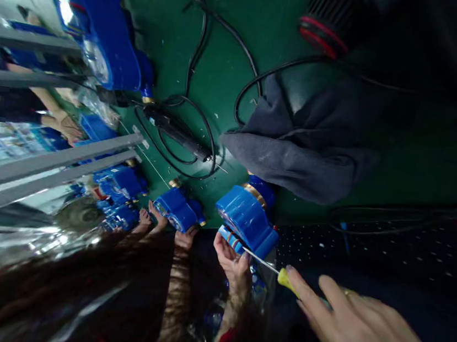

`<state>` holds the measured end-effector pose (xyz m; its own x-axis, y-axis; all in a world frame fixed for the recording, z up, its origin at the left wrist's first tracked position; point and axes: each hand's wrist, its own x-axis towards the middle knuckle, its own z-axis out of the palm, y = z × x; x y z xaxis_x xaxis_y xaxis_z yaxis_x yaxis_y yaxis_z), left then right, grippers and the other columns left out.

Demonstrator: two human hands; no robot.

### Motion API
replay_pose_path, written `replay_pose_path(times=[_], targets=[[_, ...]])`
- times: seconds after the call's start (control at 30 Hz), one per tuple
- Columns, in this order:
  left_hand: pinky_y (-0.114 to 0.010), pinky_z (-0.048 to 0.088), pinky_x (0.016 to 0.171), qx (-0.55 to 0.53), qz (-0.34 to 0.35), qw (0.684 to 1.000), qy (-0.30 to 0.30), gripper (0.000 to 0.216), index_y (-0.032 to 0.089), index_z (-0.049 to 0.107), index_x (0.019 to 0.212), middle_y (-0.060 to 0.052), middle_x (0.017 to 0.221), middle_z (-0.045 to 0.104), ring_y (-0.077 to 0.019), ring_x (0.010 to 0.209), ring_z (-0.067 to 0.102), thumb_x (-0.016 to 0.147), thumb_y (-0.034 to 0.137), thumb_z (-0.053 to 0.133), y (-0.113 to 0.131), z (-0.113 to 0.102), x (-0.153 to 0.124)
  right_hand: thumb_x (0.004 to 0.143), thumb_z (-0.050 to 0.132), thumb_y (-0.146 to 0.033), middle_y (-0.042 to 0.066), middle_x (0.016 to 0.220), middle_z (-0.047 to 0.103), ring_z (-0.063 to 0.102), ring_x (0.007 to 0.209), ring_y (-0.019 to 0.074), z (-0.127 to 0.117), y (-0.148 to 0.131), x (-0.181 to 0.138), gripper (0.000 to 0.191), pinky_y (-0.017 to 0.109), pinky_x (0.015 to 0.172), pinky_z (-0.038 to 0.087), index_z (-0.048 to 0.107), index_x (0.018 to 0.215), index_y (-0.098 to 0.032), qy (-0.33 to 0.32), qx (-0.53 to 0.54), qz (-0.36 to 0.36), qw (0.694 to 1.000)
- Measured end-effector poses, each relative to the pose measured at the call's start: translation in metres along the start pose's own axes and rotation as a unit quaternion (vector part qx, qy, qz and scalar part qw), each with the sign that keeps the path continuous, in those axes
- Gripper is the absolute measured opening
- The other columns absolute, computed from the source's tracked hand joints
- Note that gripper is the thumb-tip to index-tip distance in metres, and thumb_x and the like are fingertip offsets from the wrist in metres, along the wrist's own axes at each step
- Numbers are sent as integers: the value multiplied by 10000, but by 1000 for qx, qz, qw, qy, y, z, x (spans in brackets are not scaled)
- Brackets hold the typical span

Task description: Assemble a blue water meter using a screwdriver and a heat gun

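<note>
My right hand [363,323] is closed around the yellow handle of a screwdriver [287,281]. Its thin metal shaft reaches left to a small light-blue part [229,239] with copper-coloured bands. My left hand [235,266] pinches that part, just beside a glossy blue pump-like unit [242,214] with a brass collar. Whether the part is joined to the unit I cannot tell. The unit sits at the edge of a green work surface [219,75].
A dark grey cloth [293,151] and a corded black electric screwdriver [182,139] lie on the green surface. Another blue unit [178,206] is held by a co-worker's hands [186,237]. A larger blue unit [104,28] and grey metal bars [53,172] stand farther left.
</note>
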<state>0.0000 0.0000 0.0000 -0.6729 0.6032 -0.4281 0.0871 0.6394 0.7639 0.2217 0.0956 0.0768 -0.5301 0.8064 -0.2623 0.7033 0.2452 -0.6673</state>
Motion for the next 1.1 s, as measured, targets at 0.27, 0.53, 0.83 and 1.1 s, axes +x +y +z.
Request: replay_pose_path(times=[0.27,0.53,0.83,1.1], targets=[[-363,467,851,15,-11,1000,-11,704,288,376,1205,-68,1155,519,-247,1056,533,562,315,660,6,1,-1,576,346,-40,89,725,614,522,474,170,-3,-15,1,552,276,372,401,639,1019,-194,13,-34,17,999],[-376,420,909,55,-26,998,-8,744,288,308,1215,-85,1265,405,-258,1172,433,563,337,664,4,-5,-2,604,337,-14,103,689,628,527,447,165,-14,-15,11,522,264,359,399,660,985,-169,-8,-35,0,999],[-331,453,855,117,-17,993,-20,710,285,335,1135,-71,1171,455,-231,1065,517,525,323,697,25,0,2,738,559,-212,-4,714,621,557,463,165,-4,16,19,368,288,398,424,552,1095,-302,-169,74,23,983],[-488,416,895,174,10,984,-39,717,309,314,1161,-72,1228,438,-353,1160,437,565,445,689,24,-4,3,645,434,-24,47,755,577,518,494,147,10,9,-13,575,259,409,388,497,1186,-209,-109,-7,-14,994]])
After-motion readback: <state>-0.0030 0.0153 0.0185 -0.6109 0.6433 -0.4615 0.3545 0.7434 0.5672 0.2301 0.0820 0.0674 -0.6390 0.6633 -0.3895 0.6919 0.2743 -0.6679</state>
